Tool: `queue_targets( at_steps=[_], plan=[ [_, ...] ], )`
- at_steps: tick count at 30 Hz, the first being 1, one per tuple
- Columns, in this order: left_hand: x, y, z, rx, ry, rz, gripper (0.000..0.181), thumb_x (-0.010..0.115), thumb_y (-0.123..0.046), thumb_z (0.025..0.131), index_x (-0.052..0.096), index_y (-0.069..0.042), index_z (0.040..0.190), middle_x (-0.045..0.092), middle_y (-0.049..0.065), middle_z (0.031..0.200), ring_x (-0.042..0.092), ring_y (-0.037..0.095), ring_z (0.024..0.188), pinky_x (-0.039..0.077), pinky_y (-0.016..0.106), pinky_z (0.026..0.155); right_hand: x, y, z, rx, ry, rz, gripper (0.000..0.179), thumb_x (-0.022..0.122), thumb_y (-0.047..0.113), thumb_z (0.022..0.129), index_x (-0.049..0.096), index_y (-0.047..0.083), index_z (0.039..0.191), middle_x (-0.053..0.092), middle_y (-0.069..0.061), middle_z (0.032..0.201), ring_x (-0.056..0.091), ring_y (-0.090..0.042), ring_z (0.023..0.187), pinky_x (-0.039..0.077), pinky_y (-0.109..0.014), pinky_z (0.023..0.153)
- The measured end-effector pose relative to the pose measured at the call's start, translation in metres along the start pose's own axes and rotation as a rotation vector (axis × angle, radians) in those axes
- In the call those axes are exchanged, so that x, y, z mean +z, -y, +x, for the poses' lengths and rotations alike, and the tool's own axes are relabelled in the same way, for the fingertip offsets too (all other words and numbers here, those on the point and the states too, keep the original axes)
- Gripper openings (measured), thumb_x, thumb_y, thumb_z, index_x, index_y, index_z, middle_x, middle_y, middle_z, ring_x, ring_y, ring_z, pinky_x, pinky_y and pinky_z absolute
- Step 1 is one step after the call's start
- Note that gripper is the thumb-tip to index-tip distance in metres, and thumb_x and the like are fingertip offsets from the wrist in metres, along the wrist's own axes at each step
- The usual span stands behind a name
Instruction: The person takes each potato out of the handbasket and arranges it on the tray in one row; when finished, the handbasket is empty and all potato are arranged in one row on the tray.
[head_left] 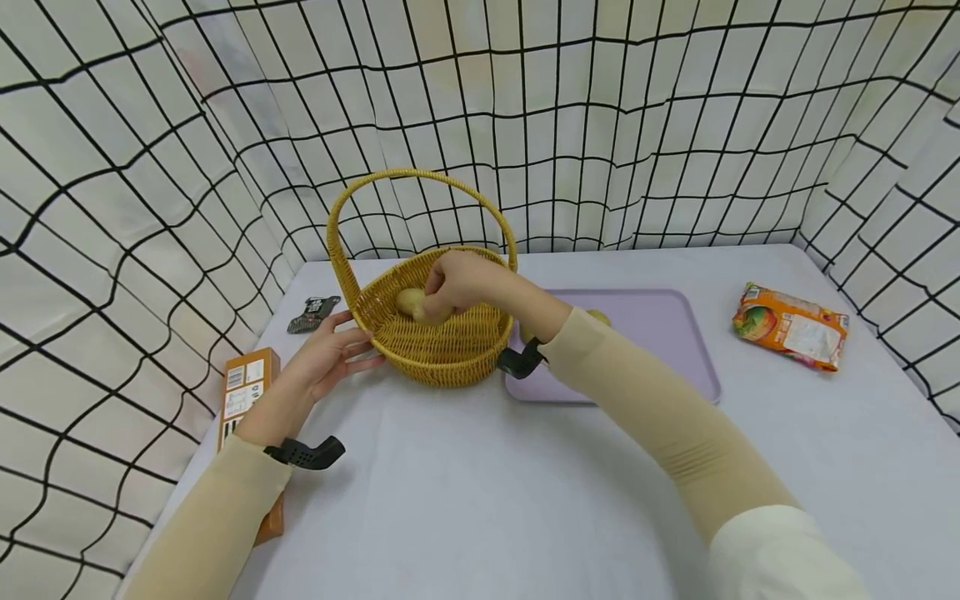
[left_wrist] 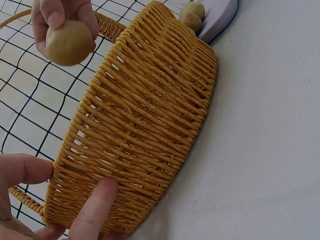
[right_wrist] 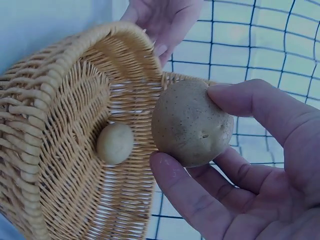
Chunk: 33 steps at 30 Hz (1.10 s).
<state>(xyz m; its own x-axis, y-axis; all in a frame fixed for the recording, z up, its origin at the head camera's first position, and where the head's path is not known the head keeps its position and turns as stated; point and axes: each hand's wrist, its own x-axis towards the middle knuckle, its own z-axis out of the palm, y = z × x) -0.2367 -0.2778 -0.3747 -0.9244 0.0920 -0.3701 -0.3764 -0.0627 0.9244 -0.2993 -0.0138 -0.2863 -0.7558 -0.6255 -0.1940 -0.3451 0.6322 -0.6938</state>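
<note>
A yellow wicker basket [head_left: 450, 367] with a tall arched handle stands on the table. My right hand [head_left: 461, 283] is over its opening and pinches a potato [right_wrist: 192, 122] between thumb and fingers. Inside the basket lies a second potato [right_wrist: 115, 143]. My left hand [head_left: 330, 358] touches the basket's left side with spread fingers; in the left wrist view, one fingertip meets the rim and another finger [left_wrist: 97, 205] rests on the woven outer wall. On the lilac tray [head_left: 652, 333] are two more potatoes [left_wrist: 192, 11], partly hidden by my right arm in the head view.
Left of the basket lies a small black packet [head_left: 313, 314]. An orange box [head_left: 251, 379] is partly covered by my left forearm. An orange snack bag [head_left: 791, 325] lies at the far right. Black netting [head_left: 555, 158] over white sheeting surrounds the table's back and sides.
</note>
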Motion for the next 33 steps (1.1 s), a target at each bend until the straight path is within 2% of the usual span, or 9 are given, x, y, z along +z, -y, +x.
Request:
queue_targets(
  at_steps=[8,15,18,25,33],
  plan=[
    [0.000,-0.001,0.001,0.004,0.001,-0.007,0.081,0.049,-0.009,0.109,-0.007,-0.019,0.166,0.020,0.017,0.166,0.028,0.038,0.153,0.058,0.038,0.104,-0.008,0.011,-0.029,-0.071,0.000,-0.101,0.032,0.082,0.035,0.088,0.069,0.014,0.108,0.069,0.000,0.105,0.062,-0.017,0.097,0.057,-0.028,0.083],
    [0.000,-0.001,0.000,0.010,0.003,-0.006,0.084,0.053,-0.011,0.108,-0.007,-0.019,0.166,0.020,0.018,0.166,0.028,0.039,0.154,0.058,0.038,0.104,-0.010,0.010,-0.045,-0.081,0.001,-0.156,0.028,0.081,0.035,0.088,0.069,0.016,0.105,0.069,0.001,0.103,0.059,-0.016,0.095,0.054,-0.029,0.081],
    [-0.001,0.000,-0.001,0.013,0.005,-0.003,0.086,0.055,-0.013,0.107,-0.007,-0.018,0.166,0.022,0.017,0.165,0.028,0.039,0.153,0.058,0.038,0.104,-0.011,0.006,-0.051,-0.084,-0.002,-0.170,0.026,0.081,0.034,0.089,0.069,0.017,0.104,0.068,0.002,0.106,0.059,-0.016,0.096,0.054,-0.029,0.081],
    [-0.001,0.000,-0.002,0.014,0.006,0.013,0.082,0.051,-0.010,0.108,-0.007,-0.019,0.166,0.026,0.016,0.162,0.030,0.038,0.152,0.057,0.037,0.105,-0.015,-0.005,-0.067,-0.085,0.017,-0.162,0.025,0.082,0.031,0.088,0.069,0.017,0.103,0.066,0.001,0.107,0.057,-0.018,0.097,0.052,-0.031,0.081],
    [-0.001,0.000,-0.002,0.012,0.013,0.017,0.085,0.055,-0.012,0.107,-0.006,-0.018,0.167,0.025,0.016,0.162,0.030,0.037,0.152,0.056,0.037,0.106,-0.023,-0.031,-0.076,-0.018,0.000,-0.183,0.028,0.083,0.035,0.086,0.069,0.019,0.105,0.067,0.001,0.107,0.058,-0.019,0.100,0.051,-0.035,0.088]
  ],
)
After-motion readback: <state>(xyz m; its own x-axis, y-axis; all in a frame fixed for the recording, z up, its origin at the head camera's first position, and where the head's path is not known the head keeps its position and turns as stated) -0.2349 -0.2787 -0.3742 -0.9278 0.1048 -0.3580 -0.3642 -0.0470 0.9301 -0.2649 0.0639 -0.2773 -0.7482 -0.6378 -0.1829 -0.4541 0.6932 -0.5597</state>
